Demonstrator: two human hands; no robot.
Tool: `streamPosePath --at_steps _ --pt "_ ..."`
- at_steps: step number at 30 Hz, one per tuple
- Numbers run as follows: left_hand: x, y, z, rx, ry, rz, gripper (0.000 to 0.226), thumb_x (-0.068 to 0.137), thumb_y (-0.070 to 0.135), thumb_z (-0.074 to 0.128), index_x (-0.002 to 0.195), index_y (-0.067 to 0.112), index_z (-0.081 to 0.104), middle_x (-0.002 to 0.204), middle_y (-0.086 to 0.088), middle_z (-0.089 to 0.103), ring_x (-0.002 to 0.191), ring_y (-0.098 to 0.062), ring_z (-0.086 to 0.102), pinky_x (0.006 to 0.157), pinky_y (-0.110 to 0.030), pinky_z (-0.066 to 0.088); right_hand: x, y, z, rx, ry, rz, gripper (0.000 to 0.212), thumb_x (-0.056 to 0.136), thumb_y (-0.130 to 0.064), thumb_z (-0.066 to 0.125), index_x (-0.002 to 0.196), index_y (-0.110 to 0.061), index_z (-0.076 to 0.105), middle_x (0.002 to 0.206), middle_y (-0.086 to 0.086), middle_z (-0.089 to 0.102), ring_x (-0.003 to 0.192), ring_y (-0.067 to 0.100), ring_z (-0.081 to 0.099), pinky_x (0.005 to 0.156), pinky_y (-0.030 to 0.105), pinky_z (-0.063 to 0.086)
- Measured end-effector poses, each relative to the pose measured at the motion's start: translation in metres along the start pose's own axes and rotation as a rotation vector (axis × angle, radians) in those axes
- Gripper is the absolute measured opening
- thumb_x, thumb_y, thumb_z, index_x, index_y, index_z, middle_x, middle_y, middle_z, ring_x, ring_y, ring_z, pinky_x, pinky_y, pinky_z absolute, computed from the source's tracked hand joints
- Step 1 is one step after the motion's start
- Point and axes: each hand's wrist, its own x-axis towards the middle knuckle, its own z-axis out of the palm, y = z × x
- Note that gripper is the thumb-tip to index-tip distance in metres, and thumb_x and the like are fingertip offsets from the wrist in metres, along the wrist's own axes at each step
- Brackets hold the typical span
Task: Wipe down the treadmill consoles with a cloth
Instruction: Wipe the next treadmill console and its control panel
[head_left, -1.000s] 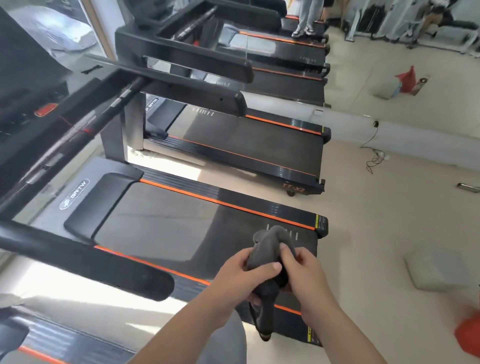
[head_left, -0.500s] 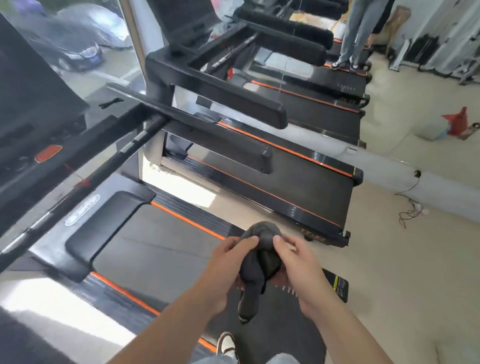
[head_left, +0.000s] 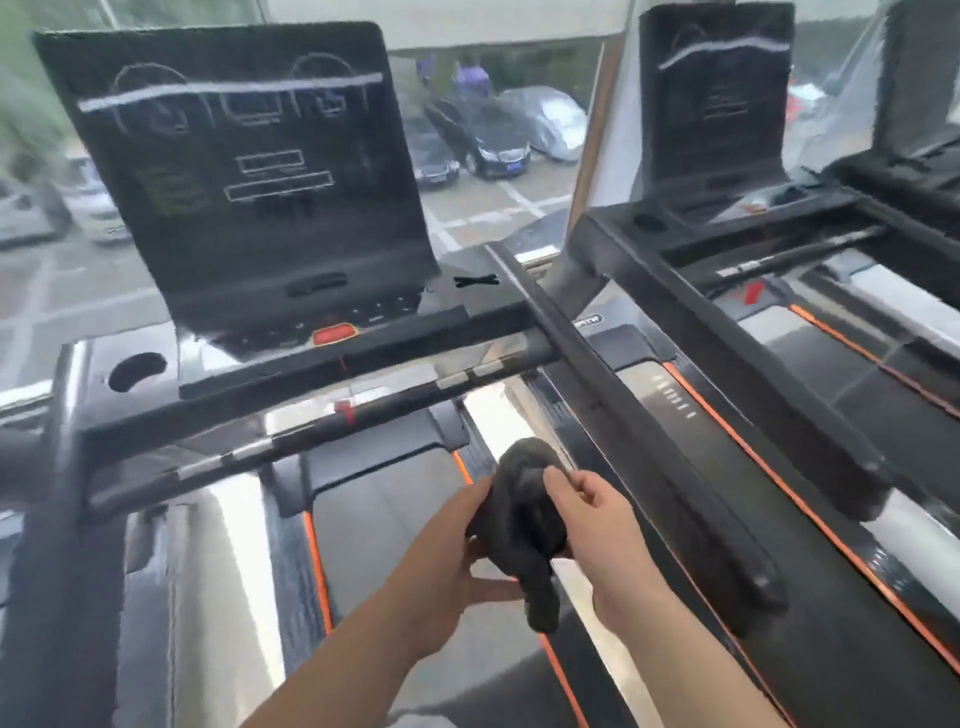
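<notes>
A bunched dark grey cloth (head_left: 524, 514) hangs between both of my hands, low in the centre of the view. My left hand (head_left: 452, 561) holds it from the left and underneath. My right hand (head_left: 597, 525) pinches its upper right side. The hands are well below and in front of the black treadmill console (head_left: 244, 171), a tilted screen panel with a red button (head_left: 335, 333) at its base. A second console (head_left: 717, 98) stands at the upper right on the neighbouring treadmill.
A black crossbar (head_left: 311, 436) and a long handrail (head_left: 649, 431) lie between my hands and the console. A cup holder (head_left: 136, 370) sits left of it. The belt (head_left: 395, 525) with orange trim runs under my hands. A window behind shows parked cars (head_left: 483, 135).
The view has swung up and left from the treadmill decks and floor to the console. Both hands still hold the cloth together, and the right fingers have shifted to its upper side.
</notes>
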Motion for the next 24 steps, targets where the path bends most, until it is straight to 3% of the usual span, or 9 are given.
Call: streamPosePath --at_steps 2,5,6,7,9,10,14,20,24 --pt "0.016 0.018 -0.020 -0.084 0.109 0.035 0.034 0.102 0.042 0.060 0.120 0.017 0.076 0.119 -0.017 0.073 0.116 -0.038 0.069 0.093 -0.065 0.058 0.032 -0.021 0.026 -0.033 -0.096 -0.027 0.014 0.102 -0.026 0.061 0.100 -0.015 0.070 0.098 0.017 0.074 0.091 0.034 0.072 0.085 0.056 0.061" --pt "0.036 0.054 -0.057 -0.106 0.210 0.125 0.044 0.091 0.047 0.069 0.121 0.016 0.072 0.118 -0.019 0.073 0.113 -0.040 0.069 0.092 -0.058 0.060 0.074 -0.053 0.075 -0.037 -0.254 -0.030 0.014 0.105 -0.022 0.057 0.110 -0.014 0.068 0.102 0.015 0.077 0.097 0.034 0.074 0.076 0.045 0.065" --pt "0.043 0.069 -0.071 -0.098 0.219 0.147 0.043 0.087 0.050 0.069 0.115 0.018 0.073 0.110 -0.014 0.075 0.101 -0.033 0.072 0.080 -0.047 0.063 0.088 -0.063 0.093 -0.059 -0.306 -0.038 0.014 0.106 -0.021 0.057 0.110 -0.013 0.068 0.100 0.013 0.077 0.095 0.033 0.075 0.072 0.042 0.065" --pt "0.051 0.083 -0.086 -0.094 0.230 0.169 0.041 0.084 0.053 0.071 0.107 0.020 0.073 0.098 -0.009 0.074 0.084 -0.025 0.070 0.061 -0.034 0.055 0.101 -0.074 0.111 -0.091 -0.357 -0.051 0.014 0.105 -0.022 0.058 0.109 -0.013 0.068 0.097 0.012 0.078 0.090 0.032 0.076 0.069 0.042 0.064" --pt "0.073 0.110 -0.118 -0.091 0.280 0.166 0.037 0.080 0.054 0.075 0.099 0.022 0.074 0.081 -0.004 0.063 0.065 -0.016 0.056 0.050 -0.027 0.031 0.129 -0.094 0.147 -0.185 -0.442 -0.085 0.012 0.104 -0.022 0.059 0.106 -0.014 0.068 0.087 0.007 0.076 0.075 0.027 0.073 0.062 0.040 0.060" --pt "0.086 0.124 -0.134 -0.085 0.298 0.152 0.041 0.079 0.055 0.077 0.101 0.020 0.075 0.082 -0.004 0.062 0.066 -0.016 0.055 0.053 -0.027 0.030 0.144 -0.104 0.166 -0.238 -0.471 -0.102 0.011 0.103 -0.021 0.060 0.104 -0.015 0.069 0.081 0.003 0.074 0.068 0.021 0.071 0.058 0.037 0.057" --pt "0.139 0.191 -0.184 -0.238 0.382 0.103 0.059 0.073 0.056 0.080 0.119 0.019 0.076 0.111 -0.010 0.079 0.098 -0.032 0.074 0.081 -0.039 0.058 0.211 -0.148 0.244 -0.373 -0.430 -0.190 0.009 0.098 -0.026 0.064 0.097 -0.022 0.072 0.074 -0.004 0.068 0.060 0.011 0.063 0.055 0.030 0.052" --pt "0.179 0.292 -0.245 -0.390 0.414 0.261 0.040 0.100 0.047 0.061 0.117 0.012 0.072 0.092 -0.005 0.081 0.077 -0.021 0.077 0.069 -0.034 0.060 0.274 -0.217 0.334 -0.368 -0.297 -0.319 0.014 0.101 -0.031 0.057 0.093 -0.030 0.069 0.085 -0.004 0.071 0.069 0.014 0.067 0.067 0.036 0.059" --pt "0.181 0.342 -0.265 -0.642 0.433 0.316 0.049 0.104 0.043 0.050 0.127 0.005 0.071 0.120 -0.014 0.074 0.114 -0.025 0.069 0.111 -0.040 0.048 0.300 -0.260 0.376 -0.437 -0.378 -0.480 0.018 0.099 -0.029 0.061 0.086 -0.027 0.073 0.084 0.003 0.071 0.071 0.015 0.065 0.073 0.044 0.059"
